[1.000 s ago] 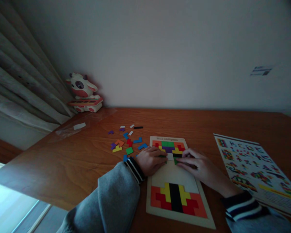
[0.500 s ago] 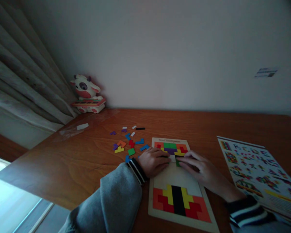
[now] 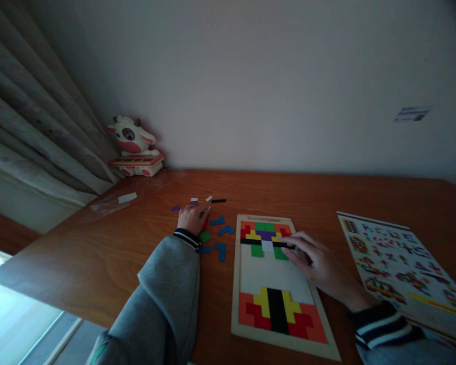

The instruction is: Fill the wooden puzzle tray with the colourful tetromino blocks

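My left hand [image 3: 192, 219] reaches over the loose puzzle pieces, its fingertips closed around a small white puzzle piece [image 3: 208, 209]. My right hand [image 3: 315, 258] hovers at the right side of the wooden puzzle board [image 3: 234, 304], thumb and forefinger apart beside the right-hand black bar [image 3: 286, 244] and a green piece [image 3: 280, 253]. A white square [image 3: 267, 246] sits between two black bars in the board. Orange, red, yellow and black pieces fill its near end; the middle is bare pale board.
Blue pieces [image 3: 220, 251], a green square [image 3: 205, 236] and a black bar [image 3: 219, 201] lie left of the board. A printed pattern sheet [image 3: 403, 263] lies to the right. At the back left stands a cow toy [image 3: 135, 147] with a keyboard, near a curtain [image 3: 41, 116].
My left hand has left the board and moved left to the loose pieces. The right hand has stayed at the board's right side, uncovering green, white and black pieces in place.
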A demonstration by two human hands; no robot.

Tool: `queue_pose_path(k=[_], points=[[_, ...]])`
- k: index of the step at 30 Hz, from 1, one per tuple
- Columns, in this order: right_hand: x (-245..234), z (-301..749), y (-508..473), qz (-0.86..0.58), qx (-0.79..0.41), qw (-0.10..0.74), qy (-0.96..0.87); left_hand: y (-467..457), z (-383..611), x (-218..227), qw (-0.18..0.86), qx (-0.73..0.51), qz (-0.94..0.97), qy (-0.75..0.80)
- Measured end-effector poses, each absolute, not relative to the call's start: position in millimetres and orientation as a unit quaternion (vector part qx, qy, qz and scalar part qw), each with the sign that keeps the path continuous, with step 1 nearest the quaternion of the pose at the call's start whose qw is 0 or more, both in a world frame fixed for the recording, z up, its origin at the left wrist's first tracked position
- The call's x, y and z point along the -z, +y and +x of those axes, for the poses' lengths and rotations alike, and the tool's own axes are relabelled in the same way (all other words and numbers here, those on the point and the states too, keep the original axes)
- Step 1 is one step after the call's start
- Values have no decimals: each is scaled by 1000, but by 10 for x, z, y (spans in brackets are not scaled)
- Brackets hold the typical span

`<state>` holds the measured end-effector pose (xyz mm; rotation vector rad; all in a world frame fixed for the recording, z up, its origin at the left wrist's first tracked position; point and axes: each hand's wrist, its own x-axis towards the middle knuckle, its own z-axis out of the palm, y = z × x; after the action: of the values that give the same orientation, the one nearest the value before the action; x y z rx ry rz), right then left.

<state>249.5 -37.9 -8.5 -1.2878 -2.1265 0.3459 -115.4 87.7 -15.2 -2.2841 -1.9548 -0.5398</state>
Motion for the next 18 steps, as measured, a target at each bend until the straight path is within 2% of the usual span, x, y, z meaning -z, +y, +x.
queue_pose_path(k=[14, 18], points=[[135, 2535, -345, -503, -110, 342, -786, 846, -1061, 181, 57, 241, -814, -526], [123, 2534, -345, -503, -102, 343, -787, 621, -755, 64, 45, 327, -856, -398]])
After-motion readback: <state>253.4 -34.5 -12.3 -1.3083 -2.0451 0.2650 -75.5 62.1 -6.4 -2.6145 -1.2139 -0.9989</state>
